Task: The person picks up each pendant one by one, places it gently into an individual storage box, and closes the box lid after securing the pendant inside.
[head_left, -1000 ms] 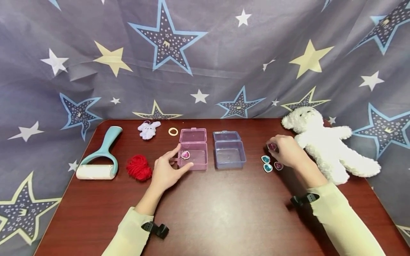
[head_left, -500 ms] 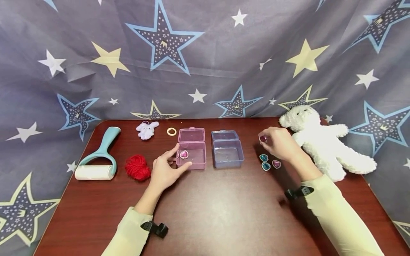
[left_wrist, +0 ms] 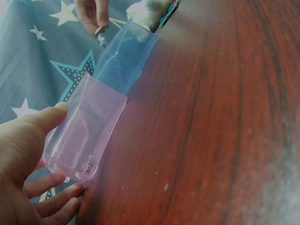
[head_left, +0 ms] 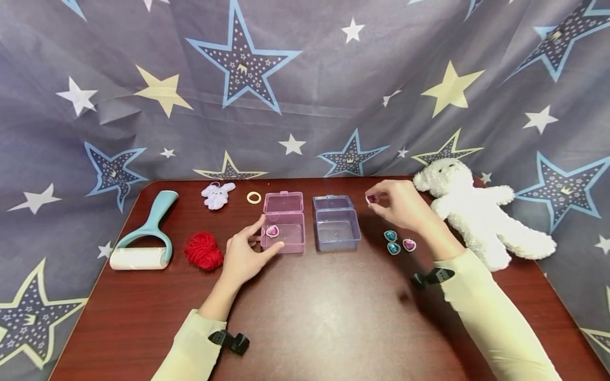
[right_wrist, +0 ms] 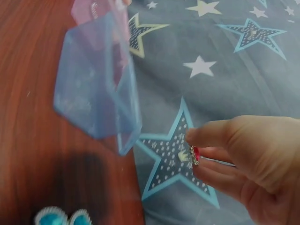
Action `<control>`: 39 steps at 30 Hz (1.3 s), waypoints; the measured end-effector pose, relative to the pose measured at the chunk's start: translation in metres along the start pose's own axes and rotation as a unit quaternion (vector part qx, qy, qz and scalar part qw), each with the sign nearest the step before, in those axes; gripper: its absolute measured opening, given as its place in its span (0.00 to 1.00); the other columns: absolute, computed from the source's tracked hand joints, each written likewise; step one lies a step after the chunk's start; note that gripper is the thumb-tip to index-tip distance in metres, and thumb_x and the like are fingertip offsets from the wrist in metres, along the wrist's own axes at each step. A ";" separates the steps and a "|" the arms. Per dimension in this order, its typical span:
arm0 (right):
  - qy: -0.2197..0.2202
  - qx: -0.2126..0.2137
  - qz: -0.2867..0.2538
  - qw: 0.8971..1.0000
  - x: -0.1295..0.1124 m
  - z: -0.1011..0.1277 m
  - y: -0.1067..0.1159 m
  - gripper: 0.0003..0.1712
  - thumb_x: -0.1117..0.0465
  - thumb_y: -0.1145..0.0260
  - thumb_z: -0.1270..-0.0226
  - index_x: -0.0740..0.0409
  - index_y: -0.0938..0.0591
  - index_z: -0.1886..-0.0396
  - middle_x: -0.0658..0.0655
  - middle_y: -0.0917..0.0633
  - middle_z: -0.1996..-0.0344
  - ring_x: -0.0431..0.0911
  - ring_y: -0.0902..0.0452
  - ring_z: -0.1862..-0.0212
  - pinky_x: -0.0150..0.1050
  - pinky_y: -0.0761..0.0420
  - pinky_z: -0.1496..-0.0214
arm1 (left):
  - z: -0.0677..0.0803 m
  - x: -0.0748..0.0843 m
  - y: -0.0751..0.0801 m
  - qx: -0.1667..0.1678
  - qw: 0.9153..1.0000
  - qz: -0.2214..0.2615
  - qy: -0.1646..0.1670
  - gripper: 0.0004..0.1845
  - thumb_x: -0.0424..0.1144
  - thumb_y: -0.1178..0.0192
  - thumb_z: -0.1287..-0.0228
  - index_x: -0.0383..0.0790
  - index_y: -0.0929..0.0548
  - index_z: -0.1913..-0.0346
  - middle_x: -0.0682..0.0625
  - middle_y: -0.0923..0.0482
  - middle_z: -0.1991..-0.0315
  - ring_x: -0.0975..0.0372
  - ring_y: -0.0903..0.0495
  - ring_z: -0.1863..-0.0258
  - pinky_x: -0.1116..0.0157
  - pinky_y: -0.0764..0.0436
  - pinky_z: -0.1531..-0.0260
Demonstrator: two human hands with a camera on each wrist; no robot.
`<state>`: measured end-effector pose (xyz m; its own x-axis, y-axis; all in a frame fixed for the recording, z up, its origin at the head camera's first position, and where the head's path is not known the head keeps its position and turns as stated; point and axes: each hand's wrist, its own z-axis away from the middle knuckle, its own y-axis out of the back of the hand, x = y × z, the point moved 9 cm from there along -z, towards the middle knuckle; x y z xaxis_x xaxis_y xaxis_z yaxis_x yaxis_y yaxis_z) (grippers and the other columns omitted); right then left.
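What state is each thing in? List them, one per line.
Pink box: lid open, one pink heart gem inside.
Blue box: lid open, empty.
Left hand: steadies the pink box.
Right hand: pinches a pink gem, lifted.
Three gems: lying on table.

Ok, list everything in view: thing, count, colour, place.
pink box: 1, pink, table centre, lid open, one pink gem inside
blue box: 1, blue, right of pink box, lid open
loose gems: 3, two teal, one pink, table right of blue box
held gem: 1, pink, in right fingers
teddy bear: 1, white, far right
yarn: 1, red, left of pink box
lint roller: 1, teal and white, far left
bunny: 1, white, back left
ring: 1, cream, beside bunny
table: 1, dark brown
backdrop: 1, grey with stars
left hand: touches pink box
right hand: pinches held gem
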<state>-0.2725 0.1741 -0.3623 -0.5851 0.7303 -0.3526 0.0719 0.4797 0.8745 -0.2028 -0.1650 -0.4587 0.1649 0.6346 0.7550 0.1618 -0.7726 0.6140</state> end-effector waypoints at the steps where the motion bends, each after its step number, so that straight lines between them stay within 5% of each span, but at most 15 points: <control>1: -0.002 0.002 -0.010 1.000 -0.002 -0.002 0.000 0.10 0.66 0.23 0.37 0.60 0.08 0.56 0.57 0.06 0.61 0.51 0.09 0.59 0.50 0.12 0.53 | 0.000 0.000 0.000 0.000 1.000 0.000 0.000 0.44 0.51 0.16 0.47 0.45 0.20 0.26 0.41 0.14 0.37 0.52 0.08 0.55 0.49 0.10 0.52; 16: 0.014 -0.013 -0.071 0.997 -0.036 -0.028 -0.010 0.11 0.65 0.21 0.39 0.60 0.08 0.56 0.56 0.06 0.61 0.49 0.08 0.58 0.49 0.11 0.52 | -0.001 0.001 -0.001 0.001 1.000 -0.002 -0.003 0.43 0.50 0.16 0.47 0.44 0.20 0.27 0.40 0.13 0.39 0.51 0.08 0.55 0.49 0.10 0.52; 26: 0.048 -0.030 -0.056 0.997 -0.062 -0.039 -0.019 0.09 0.63 0.22 0.37 0.56 0.07 0.57 0.50 0.07 0.65 0.44 0.14 0.66 0.38 0.20 0.63 | -0.001 0.001 0.000 0.003 1.000 -0.005 -0.005 0.43 0.50 0.17 0.46 0.43 0.20 0.27 0.40 0.13 0.38 0.51 0.08 0.55 0.48 0.10 0.51; 39: 0.094 -0.042 -0.087 0.991 -0.088 -0.051 -0.037 0.09 0.64 0.23 0.36 0.57 0.07 0.56 0.50 0.06 0.63 0.44 0.09 0.59 0.44 0.11 0.51 | 0.000 0.000 -0.001 0.005 1.000 -0.004 0.000 0.43 0.50 0.16 0.47 0.45 0.20 0.27 0.41 0.13 0.37 0.51 0.08 0.54 0.48 0.10 0.51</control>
<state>-0.2650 0.0675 -0.3466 -0.7228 0.5328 -0.4402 -0.1075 0.5426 0.8331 -0.2030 -0.1646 -0.4593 0.1639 0.6408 0.7500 0.1724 -0.7672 0.6178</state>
